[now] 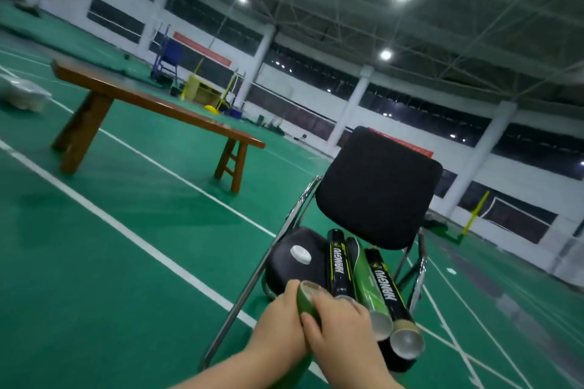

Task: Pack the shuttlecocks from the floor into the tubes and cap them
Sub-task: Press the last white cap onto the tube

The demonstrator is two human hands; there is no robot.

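Both hands hold a green shuttlecock tube (306, 301) in front of a black chair. My left hand (279, 328) grips it from the left and my right hand (343, 327) wraps it from the right; its open end faces away from me. On the chair seat (284, 265) lie three more tubes: a black one (338, 265), a green one (366, 286) and another black one (390, 297). A white cap (301, 254) rests on the seat beside them. No shuttlecock shows on the floor.
The chair's black backrest (377, 186) stands behind the tubes on a chrome frame (252, 278). A long wooden bench (148, 107) stands on the green court floor to the left. A clear plastic bag (23, 93) lies at the far left.
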